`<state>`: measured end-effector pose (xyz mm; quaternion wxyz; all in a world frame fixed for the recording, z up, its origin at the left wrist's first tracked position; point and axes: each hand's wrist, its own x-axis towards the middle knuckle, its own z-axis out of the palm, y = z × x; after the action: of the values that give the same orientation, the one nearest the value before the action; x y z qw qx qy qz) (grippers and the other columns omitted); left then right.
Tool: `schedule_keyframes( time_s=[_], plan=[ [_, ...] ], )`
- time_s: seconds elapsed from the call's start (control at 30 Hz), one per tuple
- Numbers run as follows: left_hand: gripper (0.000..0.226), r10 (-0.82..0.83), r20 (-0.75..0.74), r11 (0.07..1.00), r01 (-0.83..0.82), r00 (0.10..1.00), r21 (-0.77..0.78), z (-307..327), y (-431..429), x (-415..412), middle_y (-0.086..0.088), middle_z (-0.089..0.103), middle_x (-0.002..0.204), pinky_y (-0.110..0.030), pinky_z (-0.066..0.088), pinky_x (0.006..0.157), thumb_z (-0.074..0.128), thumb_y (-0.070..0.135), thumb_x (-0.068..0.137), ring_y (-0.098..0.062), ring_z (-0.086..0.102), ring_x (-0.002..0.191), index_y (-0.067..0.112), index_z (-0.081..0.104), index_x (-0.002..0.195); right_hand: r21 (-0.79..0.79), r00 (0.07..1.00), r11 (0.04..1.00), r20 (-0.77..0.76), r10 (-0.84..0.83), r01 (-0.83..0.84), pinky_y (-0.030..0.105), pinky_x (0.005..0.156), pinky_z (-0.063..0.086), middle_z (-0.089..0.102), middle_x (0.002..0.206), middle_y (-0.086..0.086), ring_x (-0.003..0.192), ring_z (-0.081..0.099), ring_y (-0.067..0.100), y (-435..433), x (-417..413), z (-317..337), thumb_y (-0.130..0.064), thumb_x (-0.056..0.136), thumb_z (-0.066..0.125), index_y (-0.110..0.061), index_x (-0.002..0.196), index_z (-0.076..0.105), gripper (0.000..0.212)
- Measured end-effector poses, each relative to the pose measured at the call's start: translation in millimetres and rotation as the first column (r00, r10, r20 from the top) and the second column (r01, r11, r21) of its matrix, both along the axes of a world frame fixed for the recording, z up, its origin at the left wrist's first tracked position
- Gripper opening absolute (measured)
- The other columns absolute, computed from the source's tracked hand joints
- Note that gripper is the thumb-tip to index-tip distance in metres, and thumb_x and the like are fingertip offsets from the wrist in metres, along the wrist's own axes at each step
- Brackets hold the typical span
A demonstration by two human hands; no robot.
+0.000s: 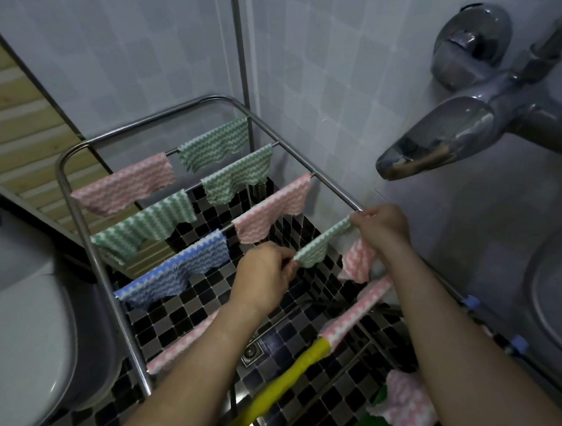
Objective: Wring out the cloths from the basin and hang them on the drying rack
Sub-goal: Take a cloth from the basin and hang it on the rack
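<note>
A green zigzag cloth lies over a bar of the steel drying rack. My left hand pinches its near left corner. My right hand pinches its far right corner at the rack's side rail, and a pink cloth hangs below that hand. Several more cloths hang on the rack: pink, green, blue and others. A pink cloth and a yellow one lie along the nearest bars. The basin is out of view.
A chrome tap spout juts out at the right above a sink rim. A white toilet lid sits at the left. Black checked floor tiles and a drain lie under the rack. A pink cloth and something green lie at the bottom right.
</note>
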<state>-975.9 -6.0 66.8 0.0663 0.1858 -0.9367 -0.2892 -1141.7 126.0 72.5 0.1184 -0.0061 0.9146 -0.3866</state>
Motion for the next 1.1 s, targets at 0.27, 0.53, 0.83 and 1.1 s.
schedule_keyframes(
  time_s=[0.27, 0.53, 0.83, 1.1],
  plan=[
    [0.019, -0.001, 0.003, 0.999, 0.001, 1.0, -0.043, -2.6, 3.3, -0.2, -0.003, 0.07, 0.097, -0.031, 0.048, 0.07, 0.061, 0.02, 0.091, -0.02, 0.062, 0.086, 0.019, 0.072, 0.107, 0.087, 1.0, 0.996, -0.009, 0.021, -0.021, 0.023, 0.069, 0.039, 0.073, 0.093, 0.014, 0.085, 0.067, 0.028, 1.8, 3.2, 7.1, -0.03, 0.089, 0.061, -0.007, 0.098, 0.073, 0.028],
    [0.02, 0.224, -0.089, 0.916, -0.178, 0.971, 0.361, 26.6, 15.5, 26.7, 0.002, 0.072, 0.085, -0.027, 0.048, 0.058, 0.06, 0.023, 0.095, -0.005, 0.059, 0.058, 0.015, 0.073, 0.107, -0.436, 0.984, 0.9, 0.149, 0.095, -0.021, 0.015, 0.048, 0.045, 0.061, 0.059, 0.005, 0.051, 0.058, 0.013, 27.8, 32.9, 52.5, -0.015, 0.085, 0.064, -0.005, 0.081, 0.071, 0.013],
    [0.043, 0.138, -0.051, 0.584, -0.04, 0.989, 0.811, 82.9, 44.6, 69.9, 0.003, 0.072, 0.11, -0.035, 0.055, 0.089, 0.056, 0.047, 0.086, -0.015, 0.068, 0.103, 0.021, 0.067, 0.118, -0.896, 0.812, 0.439, 0.303, 0.5, 0.064, 0.029, 0.065, 0.025, 0.054, 0.08, 0.011, 0.073, 0.036, 0.019, 34.3, 102.5, 71.3, -0.019, 0.077, 0.073, -0.009, 0.09, 0.077, 0.017],
    [0.008, 0.284, -0.188, 0.453, 0.041, 0.94, 0.89, 114.5, 44.2, 118.1, -0.005, 0.064, 0.065, -0.028, 0.053, 0.063, 0.066, 0.004, 0.086, -0.014, 0.061, 0.06, 0.01, 0.066, 0.08, -0.912, 0.794, 0.408, 0.28, 0.54, 0.043, 0.024, 0.056, 0.032, 0.065, 0.088, 0.01, 0.073, 0.045, 0.02, 39.8, 164.3, 99.1, -0.024, 0.082, 0.066, -0.009, 0.113, 0.069, 0.035]
  ],
)
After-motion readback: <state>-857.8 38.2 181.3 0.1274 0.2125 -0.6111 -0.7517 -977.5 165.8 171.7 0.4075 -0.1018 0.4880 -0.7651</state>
